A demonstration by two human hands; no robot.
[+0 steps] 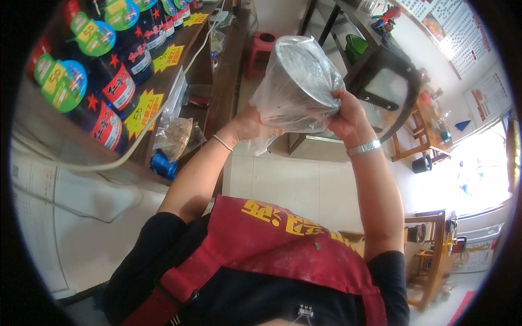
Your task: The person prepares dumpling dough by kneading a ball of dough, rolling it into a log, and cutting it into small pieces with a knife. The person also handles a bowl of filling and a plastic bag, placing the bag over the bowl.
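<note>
A round metal container [304,69], wrapped in a clear plastic bag [277,93], is held up in front of me, tilted on its side. My left hand [257,122] grips the bag at its lower left, with the fingers partly hidden by the plastic. On the right, my right hand [350,114] pinches gathered plastic against the container's rim. The bag's loose end hangs below, between my wrists. What the container holds cannot be told through the plastic.
Dark glass bottles [122,85] with tags line a wooden shelf on the left, a pale cable [163,110] running past them. A red plastic stool [261,51] stands beyond the bag. At right are a dark-framed glass cabinet [369,77] and wooden chairs [420,134].
</note>
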